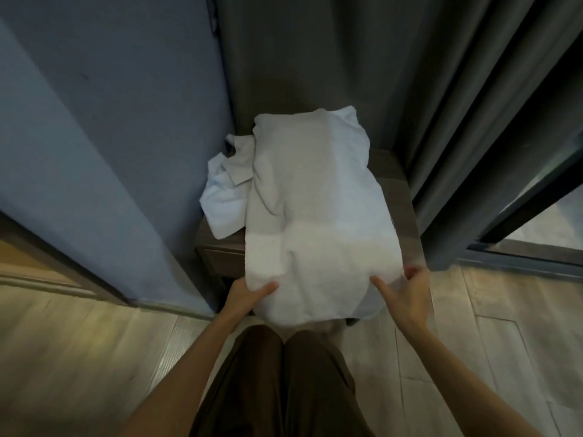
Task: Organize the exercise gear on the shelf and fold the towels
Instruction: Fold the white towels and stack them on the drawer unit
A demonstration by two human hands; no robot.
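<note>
A large white terry towel (315,209) lies lengthwise on the small dark wooden table (398,187). The left hand (244,296) pinches its near left corner, and the right hand (407,294) pinches the near right corner. A crumpled pale blue towel (222,200) lies beside it.

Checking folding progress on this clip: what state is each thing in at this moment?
White towel: laid out lengthwise on the cabinet, wrinkled, near end overhanging the front.
Crumpled towel: bunched, unfolded, partly under the white towel's left side.
Left hand: grips the white towel's near left corner, thumb on top.
Right hand: pinches the white towel's near right corner.
</note>
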